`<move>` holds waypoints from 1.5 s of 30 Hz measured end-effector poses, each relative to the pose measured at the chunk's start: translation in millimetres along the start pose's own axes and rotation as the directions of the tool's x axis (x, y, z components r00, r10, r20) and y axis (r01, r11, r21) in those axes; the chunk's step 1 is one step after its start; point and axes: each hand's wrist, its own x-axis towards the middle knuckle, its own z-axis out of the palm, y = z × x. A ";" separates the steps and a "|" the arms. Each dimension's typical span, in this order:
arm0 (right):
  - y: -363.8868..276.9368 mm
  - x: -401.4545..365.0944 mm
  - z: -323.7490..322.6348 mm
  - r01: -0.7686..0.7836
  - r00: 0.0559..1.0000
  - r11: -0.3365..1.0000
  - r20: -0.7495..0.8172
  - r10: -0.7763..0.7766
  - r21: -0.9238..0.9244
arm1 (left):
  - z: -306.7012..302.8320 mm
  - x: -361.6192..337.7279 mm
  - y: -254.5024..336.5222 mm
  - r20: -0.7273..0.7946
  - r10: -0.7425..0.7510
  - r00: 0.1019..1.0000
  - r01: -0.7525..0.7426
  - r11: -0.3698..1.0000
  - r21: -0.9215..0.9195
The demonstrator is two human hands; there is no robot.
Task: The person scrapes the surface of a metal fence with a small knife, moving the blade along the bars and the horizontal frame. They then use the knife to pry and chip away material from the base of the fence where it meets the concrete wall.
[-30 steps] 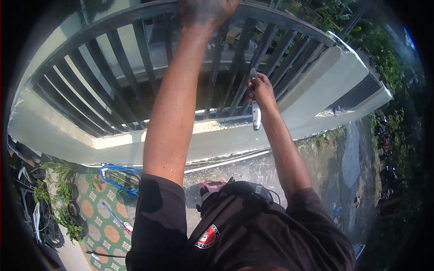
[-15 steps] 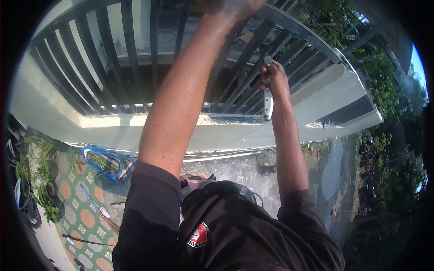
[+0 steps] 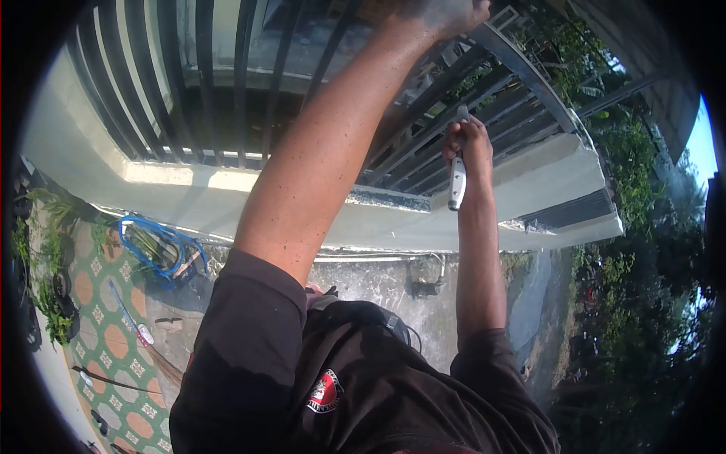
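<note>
At the top of the head view, my left hand is closed over the top rail of a dark metal railing, partly cut off by the frame edge. My right hand, lower and to the right, wraps around a scraper with a white, riveted handle. Its short grey blade points up toward the slanted bars, and the handle's butt hangs below my fist. Under the bars runs a pale wall ledge with worn, flaking paint near the scraper.
Below the wall lie a blue looped hose, a broom and green-and-orange patterned tiles. A pipe runs along the wall's foot. Dense plants grow on the right.
The view has shifted slightly, with the wall and floor sliding left. My left hand has moved right along the rail; the right hand keeps hold of the scraper, a little lower in view.
</note>
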 end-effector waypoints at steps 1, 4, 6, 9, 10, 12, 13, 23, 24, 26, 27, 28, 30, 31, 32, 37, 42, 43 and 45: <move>-11.7 2.3 0.1 0.017 0.999 1.000 0.030 -0.018 0.016 | 3.7 -2.1 -0.8 0.122 -0.118 0.985 0.123 0.992 -0.033; -4.6 -4.7 1.3 -0.053 0.999 0.996 0.003 0.053 0.076 | -4.1 1.3 4.2 0.160 -0.142 0.977 0.157 0.984 -0.082; 22.4 3.4 -5.5 -0.158 0.987 0.987 0.022 0.157 0.012 | -10.3 6.3 2.7 0.073 -0.044 0.996 0.050 0.994 -0.094; 7.0 0.7 3.1 -0.007 1.000 0.997 -0.018 0.005 -0.077 | -12.3 0.9 -6.1 0.132 -0.226 0.965 0.256 0.922 -0.291; -8.2 -2.1 4.8 0.061 0.998 0.997 0.004 -0.061 -0.040 | -11.2 -4.4 -6.0 0.163 -0.291 0.943 0.331 0.875 -0.352; -21.5 8.0 -2.9 -0.084 0.988 0.985 0.142 0.062 0.154 | -3.9 -9.1 -3.1 0.232 -0.395 0.889 0.458 0.750 -0.477; -13.4 3.6 -5.7 -0.023 0.996 0.998 0.085 0.018 0.060 | 0.7 -8.8 -0.7 0.270 -0.436 0.858 0.511 0.673 -0.535; -15.0 6.4 -0.6 -0.005 1.000 0.999 0.029 0.007 -0.045 | 7.9 -0.8 1.5 0.378 -0.524 0.763 0.645 0.648 -0.405; -8.3 5.3 -1.0 0.005 1.000 0.998 0.011 -0.004 -0.065 | 6.7 0.3 -0.1 0.377 -0.520 0.766 0.641 0.651 -0.406; -2.0 10.3 -5.8 -0.094 0.995 0.995 0.011 0.095 -0.013 | 0.7 0.8 -2.7 0.100 -0.064 0.993 0.067 0.997 -0.030; -6.7 6.5 -3.4 -0.044 0.999 0.996 -0.005 0.044 -0.073 | -1.6 2.6 -2.9 0.103 -0.060 0.993 0.064 0.997 -0.033; -12.6 4.1 -1.2 0.005 1.000 0.991 -0.018 -0.008 -0.136 | -3.0 5.5 -3.8 0.020 0.024 1.000 -0.024 1.000 -0.005; -36.7 8.2 -1.1 0.046 0.999 0.991 0.030 -0.042 -0.125 | -3.5 5.6 1.3 -0.059 0.104 0.993 -0.103 0.994 0.025; -36.5 8.9 -2.2 0.054 0.998 0.991 0.032 -0.050 -0.119 | -1.9 4.5 6.2 0.096 -0.102 0.990 0.098 0.994 0.054; -35.9 10.0 -1.6 0.069 0.997 0.991 0.040 -0.065 -0.112 | 1.0 5.2 8.1 0.234 -0.300 0.925 0.281 0.953 0.114; -3.0 -6.5 -4.7 0.004 0.999 0.911 -0.028 -0.016 -0.412 | 0.4 5.8 1.4 0.113 -0.113 0.987 0.108 0.993 0.041; -21.5 -8.5 -9.9 -0.207 0.971 0.898 0.031 0.237 -0.387 | 25.8 -8.6 -1.2 0.161 -0.191 0.968 0.176 0.979 0.101; -20.4 -3.3 -13.9 -0.137 0.980 0.904 0.078 0.183 -0.405 | 34.4 -14.2 -2.6 0.092 -0.162 0.983 0.148 0.978 0.144; -24.2 -1.7 -13.3 -0.030 0.989 0.889 0.113 0.091 -0.457 | 56.8 -29.6 -13.5 0.021 -0.134 0.991 0.127 0.973 0.190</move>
